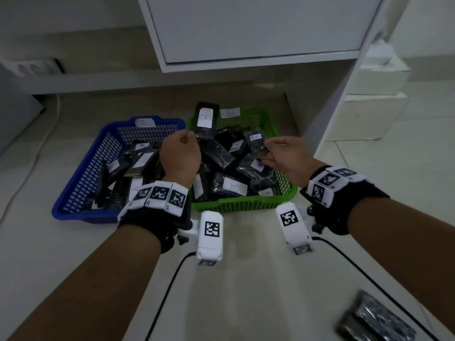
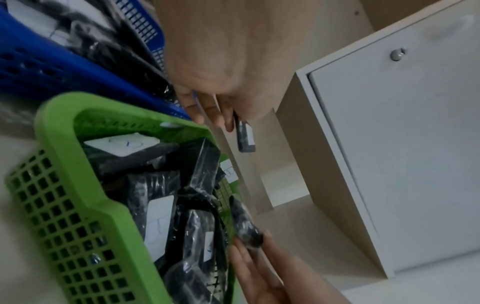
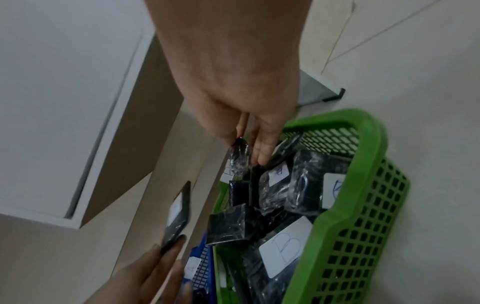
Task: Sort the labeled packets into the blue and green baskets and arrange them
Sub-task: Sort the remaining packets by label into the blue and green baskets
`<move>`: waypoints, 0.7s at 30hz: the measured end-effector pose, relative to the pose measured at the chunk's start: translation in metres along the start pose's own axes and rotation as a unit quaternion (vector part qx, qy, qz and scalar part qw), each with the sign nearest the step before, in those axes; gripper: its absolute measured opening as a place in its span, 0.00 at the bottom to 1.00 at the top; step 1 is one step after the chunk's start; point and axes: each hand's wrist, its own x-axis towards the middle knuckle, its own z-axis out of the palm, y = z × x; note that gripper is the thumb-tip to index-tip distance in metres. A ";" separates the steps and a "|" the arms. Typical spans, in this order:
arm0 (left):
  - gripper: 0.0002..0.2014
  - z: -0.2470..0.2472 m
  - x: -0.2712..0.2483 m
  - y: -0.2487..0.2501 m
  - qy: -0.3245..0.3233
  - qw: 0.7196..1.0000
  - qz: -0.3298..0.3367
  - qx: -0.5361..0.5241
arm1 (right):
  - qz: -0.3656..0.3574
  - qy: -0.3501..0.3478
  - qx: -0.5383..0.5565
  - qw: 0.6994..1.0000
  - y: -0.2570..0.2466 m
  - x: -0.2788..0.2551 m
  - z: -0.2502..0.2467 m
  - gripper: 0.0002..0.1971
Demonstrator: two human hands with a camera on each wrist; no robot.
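Note:
A blue basket (image 1: 81,183) on the left and a green basket (image 1: 246,205) on the right stand side by side on the floor. Both hold several black packets with white labels. Above the green basket's rear left corner, my left hand (image 1: 183,148) pinches one labeled packet (image 1: 206,118) by its end; the left wrist view shows that packet (image 2: 245,137) sticking out past the fingers. My right hand (image 1: 275,150) pinches a smaller packet (image 1: 256,141) over the green basket, and in the right wrist view its packet (image 3: 239,156) sits between thumb and fingers.
A white cabinet (image 1: 258,33) overhangs the baskets, and its side panel (image 1: 344,94) stands just right of the green one. A power strip (image 1: 37,67) and cable lie far left. One loose packet (image 1: 374,318) lies on the floor, bottom right. White boxes (image 1: 376,114) sit far right.

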 end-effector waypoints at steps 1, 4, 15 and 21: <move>0.17 0.006 0.002 -0.002 -0.021 1.000 -0.015 -0.004 | 0.001 0.003 -0.004 1.000 0.001 0.004 0.004 0.09; 0.15 0.015 -0.009 -0.006 -0.085 0.996 -0.037 -0.018 | -0.024 0.001 -0.092 0.995 0.010 0.014 0.008 0.06; 0.05 0.004 -0.118 -0.009 -0.277 0.942 0.144 0.123 | -0.178 -0.092 -0.423 0.884 0.030 -0.082 -0.107 0.07; 0.05 -0.002 -0.206 -0.014 -0.496 0.721 0.396 0.278 | -0.116 -0.175 -0.497 0.842 0.070 -0.145 -0.171 0.13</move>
